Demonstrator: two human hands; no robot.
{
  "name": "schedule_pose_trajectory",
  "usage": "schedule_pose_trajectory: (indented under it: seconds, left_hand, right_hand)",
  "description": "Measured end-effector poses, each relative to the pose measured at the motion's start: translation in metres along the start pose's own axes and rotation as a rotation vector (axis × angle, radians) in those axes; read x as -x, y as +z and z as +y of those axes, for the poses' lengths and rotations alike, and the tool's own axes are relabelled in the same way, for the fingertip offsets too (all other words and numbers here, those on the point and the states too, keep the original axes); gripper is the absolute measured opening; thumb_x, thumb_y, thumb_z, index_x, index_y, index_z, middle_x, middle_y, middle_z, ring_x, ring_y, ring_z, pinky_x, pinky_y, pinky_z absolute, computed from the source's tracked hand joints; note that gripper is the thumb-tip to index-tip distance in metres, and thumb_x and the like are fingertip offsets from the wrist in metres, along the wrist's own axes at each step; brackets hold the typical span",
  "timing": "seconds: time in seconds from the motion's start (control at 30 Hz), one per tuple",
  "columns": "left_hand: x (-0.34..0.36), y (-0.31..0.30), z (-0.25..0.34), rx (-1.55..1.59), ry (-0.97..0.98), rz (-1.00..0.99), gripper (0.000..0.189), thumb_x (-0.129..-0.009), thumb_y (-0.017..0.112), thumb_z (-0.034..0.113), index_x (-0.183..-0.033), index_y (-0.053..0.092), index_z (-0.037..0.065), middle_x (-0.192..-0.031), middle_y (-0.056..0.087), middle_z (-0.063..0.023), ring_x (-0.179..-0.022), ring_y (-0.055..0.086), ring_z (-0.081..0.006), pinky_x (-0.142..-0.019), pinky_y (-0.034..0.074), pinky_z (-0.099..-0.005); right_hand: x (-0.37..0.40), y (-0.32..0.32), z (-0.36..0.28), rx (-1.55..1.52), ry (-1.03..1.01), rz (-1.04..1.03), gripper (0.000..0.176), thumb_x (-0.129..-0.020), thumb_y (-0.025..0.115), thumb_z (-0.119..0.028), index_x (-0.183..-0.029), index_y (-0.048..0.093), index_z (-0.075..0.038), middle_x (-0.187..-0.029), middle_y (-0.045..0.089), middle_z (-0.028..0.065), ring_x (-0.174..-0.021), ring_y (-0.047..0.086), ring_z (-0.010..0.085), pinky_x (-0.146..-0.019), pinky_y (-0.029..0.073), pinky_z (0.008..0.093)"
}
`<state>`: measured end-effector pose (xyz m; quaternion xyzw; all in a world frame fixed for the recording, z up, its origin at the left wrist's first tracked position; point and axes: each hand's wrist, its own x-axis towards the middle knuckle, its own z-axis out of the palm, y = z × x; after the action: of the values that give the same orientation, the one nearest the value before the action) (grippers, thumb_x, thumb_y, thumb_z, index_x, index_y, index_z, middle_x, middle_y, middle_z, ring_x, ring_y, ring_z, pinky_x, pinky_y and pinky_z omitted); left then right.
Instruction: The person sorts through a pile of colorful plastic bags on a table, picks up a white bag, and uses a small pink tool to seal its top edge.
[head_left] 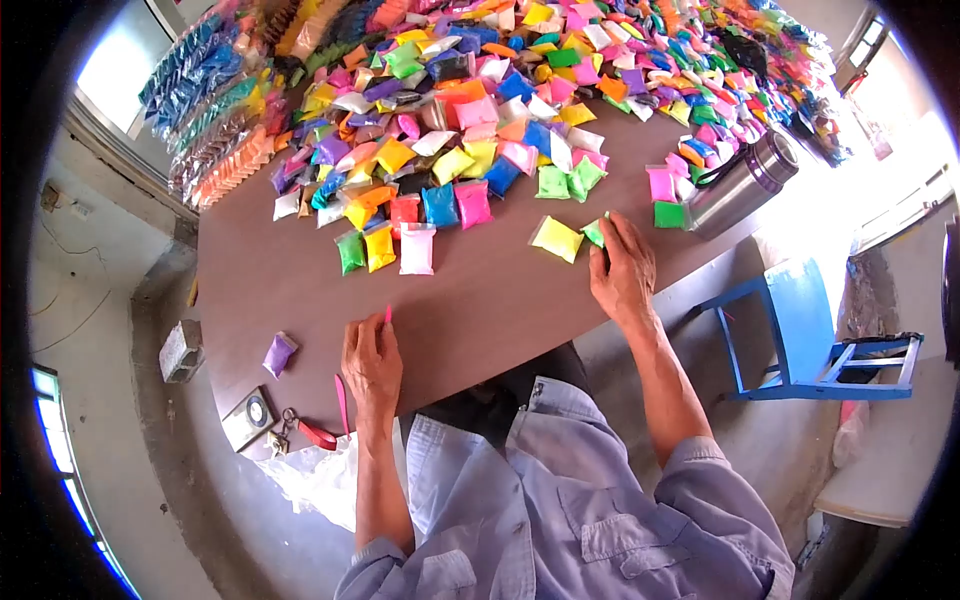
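My left hand (372,365) is over the near part of the brown table, its fingers curled together. A thin pink piece (388,314) sticks up at its fingertips; the rest of it is hidden. Farther right, my right hand (625,265) has its fingers closed on a small green packet (593,233), which is mostly covered by them. Just left of that lies a yellow packet (556,240). A pale pink packet (417,249), an orange-yellow packet (379,247) and a green packet (350,252) lie in a row beyond my left hand.
A large heap of coloured packets (480,110) covers the far table. A steel flask (745,185) lies tilted at the right. Left of my left hand are a purple packet (280,354), a tape-like box (248,419) and keys (283,430). A blue chair (800,330) stands at right.
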<state>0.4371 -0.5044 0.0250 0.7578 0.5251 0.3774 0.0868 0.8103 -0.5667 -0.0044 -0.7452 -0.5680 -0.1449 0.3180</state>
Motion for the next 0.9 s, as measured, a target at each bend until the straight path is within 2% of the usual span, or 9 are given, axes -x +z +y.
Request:
schedule_pose_trajectory:
  seconds: [0.2, 0.47, 0.53, 0.77, 0.9]
  left_hand:
    - [0.0023, 0.0004, -0.0028, -0.008, 0.005, 0.002, 0.014, -0.094, 0.069, 0.003, -0.108, 0.071, 0.001, -0.098, 0.068, -0.017, -0.086, 0.069, -0.0346, -0.075, 0.056, -0.0419]
    - [0.0036, -0.0019, -0.0059, -0.005, -0.002, 0.003, 0.015, -0.094, 0.07, 0.003, -0.108, 0.071, 0.0, -0.099, 0.068, -0.0171, -0.088, 0.069, -0.035, -0.077, 0.056, -0.0423]
    - [0.0023, -0.0042, -0.0036, 0.02, -0.011, -0.019, 0.018, -0.091, 0.069, -0.001, -0.108, 0.071, 0.0, -0.105, 0.07, -0.0175, -0.096, 0.069, -0.0376, -0.082, 0.057, -0.0438]
    - [0.0041, -0.0019, -0.0079, 0.035, -0.052, 0.003, 0.016, -0.091, 0.069, 0.0, -0.107, 0.071, 0.0, -0.104, 0.069, -0.0181, -0.096, 0.069, -0.0377, -0.082, 0.056, -0.0445]
    - [0.0022, -0.0015, -0.009, 0.051, -0.008, 0.017, 0.015, -0.092, 0.069, 0.001, -0.107, 0.07, 0.001, -0.104, 0.069, -0.0186, -0.094, 0.069, -0.0381, -0.081, 0.057, -0.0454]
  right_hand:
    - [0.0005, -0.0036, 0.0008, 0.056, -0.021, -0.083, 0.046, -0.09, 0.068, -0.014, -0.134, 0.062, 0.001, -0.144, 0.057, 0.0171, -0.133, 0.054, 0.0356, -0.108, 0.043, 0.0493]
    - [0.003, -0.0016, 0.0001, -0.048, 0.011, -0.028, 0.048, -0.089, 0.071, -0.012, -0.135, 0.061, 0.0, -0.143, 0.059, 0.0198, -0.129, 0.057, 0.0391, -0.108, 0.045, 0.0491]
    - [0.0021, -0.0016, -0.0002, -0.054, 0.013, -0.028, 0.049, -0.089, 0.071, -0.012, -0.135, 0.061, -0.001, -0.143, 0.059, 0.02, -0.129, 0.057, 0.0391, -0.107, 0.045, 0.0491]
    - [0.0015, -0.0036, -0.0031, -0.065, 0.046, -0.041, 0.05, -0.09, 0.071, -0.013, -0.138, 0.06, -0.002, -0.144, 0.06, 0.0189, -0.13, 0.057, 0.0393, -0.109, 0.045, 0.0481]
    - [0.0036, -0.0003, 0.0015, -0.042, 0.033, -0.024, 0.051, -0.09, 0.071, -0.014, -0.138, 0.06, -0.002, -0.144, 0.059, 0.0185, -0.13, 0.057, 0.0389, -0.11, 0.045, 0.0474]
